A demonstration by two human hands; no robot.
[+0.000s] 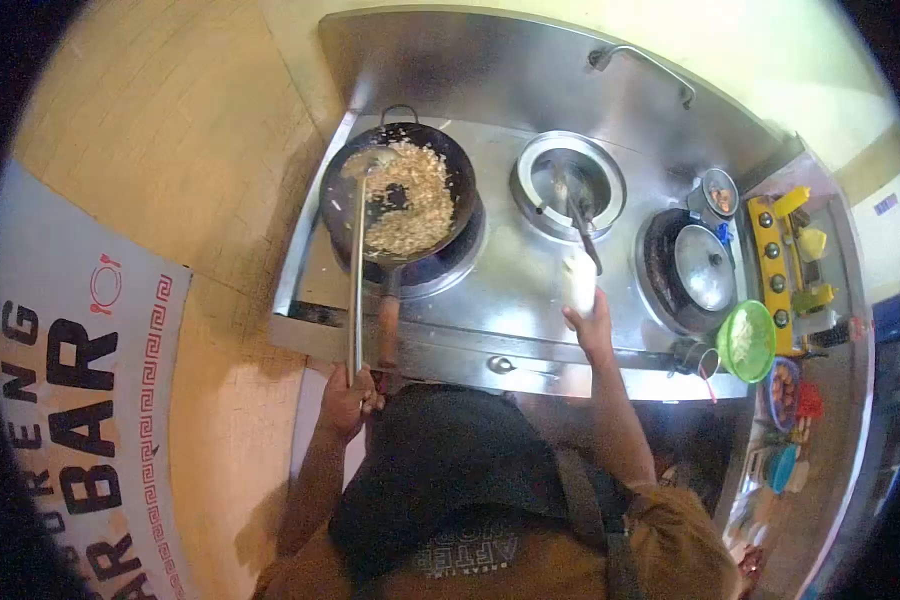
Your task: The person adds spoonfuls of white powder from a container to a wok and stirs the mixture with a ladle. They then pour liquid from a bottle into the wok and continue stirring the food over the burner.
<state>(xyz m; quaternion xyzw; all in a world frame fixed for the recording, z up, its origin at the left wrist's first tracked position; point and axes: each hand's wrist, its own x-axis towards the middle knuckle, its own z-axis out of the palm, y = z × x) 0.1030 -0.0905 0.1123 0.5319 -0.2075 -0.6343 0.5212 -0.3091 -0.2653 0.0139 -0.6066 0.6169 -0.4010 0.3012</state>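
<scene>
Our left hand [346, 402] is wrapped round a ladle [358, 270], its head in the wok [464, 180] among chopped food [422, 195]; our right hand [592, 328] grips an apparent bottle [579, 280]. We judge stirring in hand; the next move calls for ladle control.

From here I see a lettered banner [120, 345] at left; a metal lid [703, 272] near a green bowl [764, 345]; a faucet [660, 66].
</scene>
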